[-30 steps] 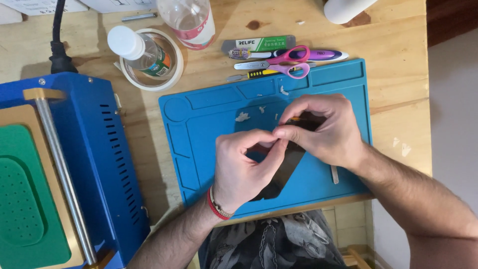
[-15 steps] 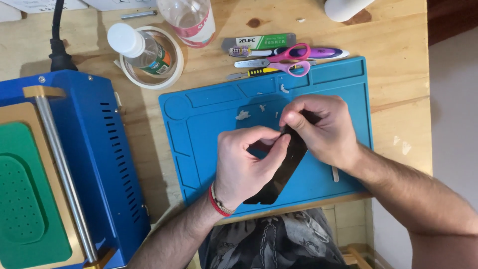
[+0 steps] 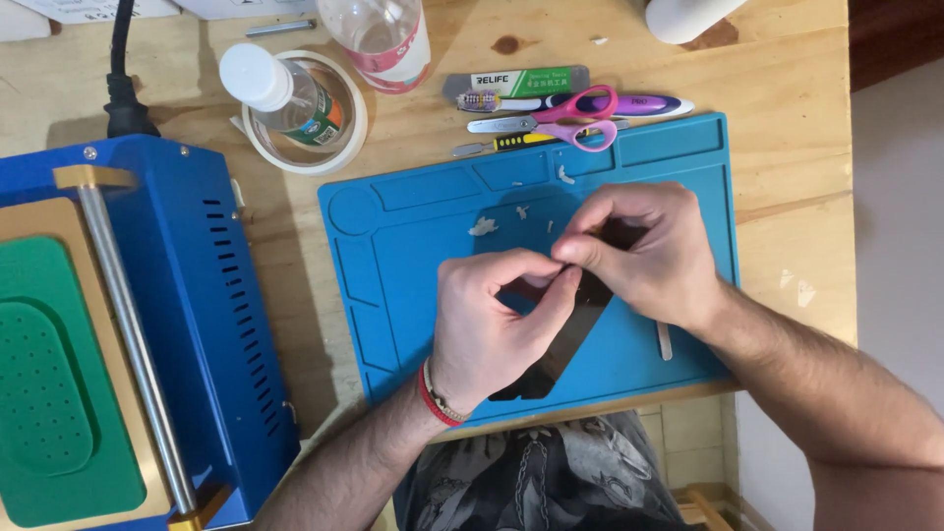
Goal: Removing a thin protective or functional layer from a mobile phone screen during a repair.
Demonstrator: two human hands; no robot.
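1. Here, nearest to us, we see the left hand curled over a dark glass panel, a thin, flat, black slab that lies slanted on the blue work mat, its lower end close to the mat's near edge.
2. Our left fingers are closed in a pinch at the panel's upper part, meeting the right hand, whose fingertips are also pinched shut there; they seem to grip a thin film or edge, though the hands hide the contact.
3. We judge the panel light, stiff and brittle, with a slick face; it should be held by its long edges, not flexed or pressed in the middle.
4. Small pale scraps lie on the mat beyond the hands, and a slim metal tool rests beside the right wrist.
5. Farther off, pink scissors and pens lie along the mat's far edge; a capped bottle stands inside a tape roll.
6. At the left sits a blue machine.
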